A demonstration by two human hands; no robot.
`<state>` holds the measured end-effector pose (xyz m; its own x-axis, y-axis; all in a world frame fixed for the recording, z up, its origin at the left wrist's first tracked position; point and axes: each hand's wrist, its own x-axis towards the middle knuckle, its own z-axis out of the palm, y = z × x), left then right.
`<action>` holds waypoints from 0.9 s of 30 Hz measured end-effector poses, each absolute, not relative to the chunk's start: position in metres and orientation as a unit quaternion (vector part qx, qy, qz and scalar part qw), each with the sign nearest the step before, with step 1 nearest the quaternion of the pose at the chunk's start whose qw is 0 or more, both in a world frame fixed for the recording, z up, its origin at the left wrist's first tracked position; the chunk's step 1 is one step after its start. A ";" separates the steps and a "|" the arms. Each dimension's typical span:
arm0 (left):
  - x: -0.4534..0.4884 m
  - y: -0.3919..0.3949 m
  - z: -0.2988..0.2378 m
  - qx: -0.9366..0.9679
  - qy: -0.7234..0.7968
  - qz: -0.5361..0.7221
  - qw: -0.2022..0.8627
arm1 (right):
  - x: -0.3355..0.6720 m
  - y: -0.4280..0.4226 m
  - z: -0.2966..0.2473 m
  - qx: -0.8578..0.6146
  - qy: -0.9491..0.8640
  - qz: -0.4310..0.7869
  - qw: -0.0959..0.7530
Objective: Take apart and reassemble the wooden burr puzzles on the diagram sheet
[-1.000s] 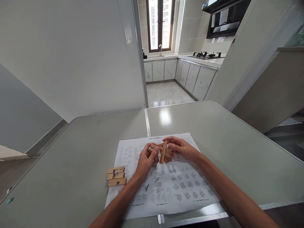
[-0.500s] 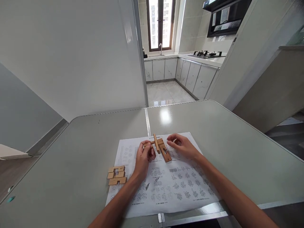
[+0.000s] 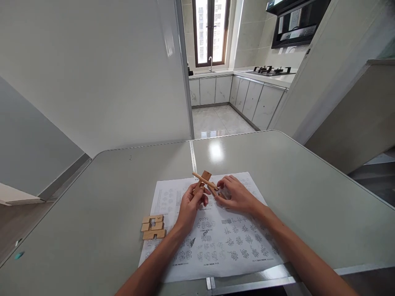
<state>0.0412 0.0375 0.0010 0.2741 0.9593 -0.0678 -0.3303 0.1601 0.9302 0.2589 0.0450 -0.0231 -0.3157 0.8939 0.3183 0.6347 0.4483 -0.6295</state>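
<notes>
Above the printed sheet, my left hand (image 3: pixel 189 205) pinches crossed wooden puzzle pieces between thumb and fingers. A flat wooden piece (image 3: pixel 206 175) tilts up from that grip, and a slim wooden bar (image 3: pixel 199 177) lies across it. My right hand (image 3: pixel 237 193) is closed at the right end of these pieces, thumb below and fingers curled above. Between the hands, another wooden piece is partly covered by the right fingers. How the pieces interlock is too small to make out.
Several notched wooden puzzle pieces (image 3: pixel 154 235) lie side by side at the sheet's left edge. The paper sheet (image 3: pixel 212 263) with printed diagrams rests on the grey table (image 3: pixel 101 213). A small teal object (image 3: pixel 19 255) is at far left. Beyond is a kitchen with a stove (image 3: pixel 273 70).
The wooden pieces have been turned, so the bar now slants down to the right. My right hand has come in from apart and closed on their right end.
</notes>
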 end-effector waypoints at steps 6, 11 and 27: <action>0.042 0.037 0.002 0.414 0.364 0.478 0.684 | 0.260 0.044 -0.023 -0.485 -0.786 0.197 0.329; 0.042 0.036 0.004 0.408 0.366 0.480 0.685 | 0.259 0.043 -0.019 -0.490 -0.778 0.212 0.331; 0.041 0.038 -0.004 0.468 0.387 0.439 0.662 | 0.260 0.048 -0.023 -0.474 -0.619 0.436 0.450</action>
